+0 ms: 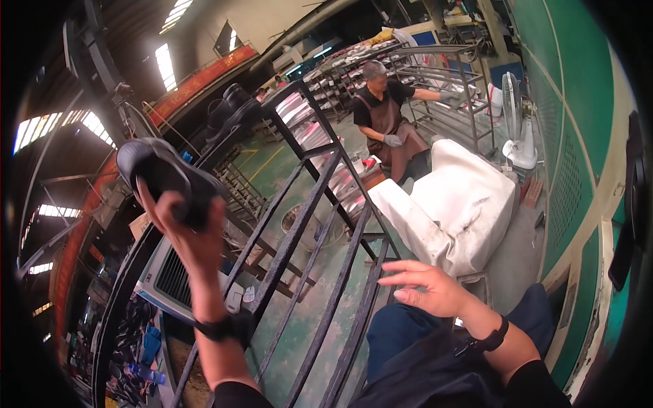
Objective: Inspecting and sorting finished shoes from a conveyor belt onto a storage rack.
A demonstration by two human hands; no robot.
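Note:
My left hand [182,228] is raised high at the left and grips a black shoe sole [162,173] by its lower end. The sole points up and to the left, above a dark metal rack [320,224] with long slanted bars. My right hand [425,285] hovers open, fingers spread and pointing left, just right of the rack's bars and above my lap. Both wrists wear black bands.
Another person in a brown apron and gloves [384,112] works at a second metal rack [449,88] farther back. A white bulging sack [462,204] lies on the green floor. A white fan [518,129] stands by the green wall. More black soles [231,102] sit atop the rack.

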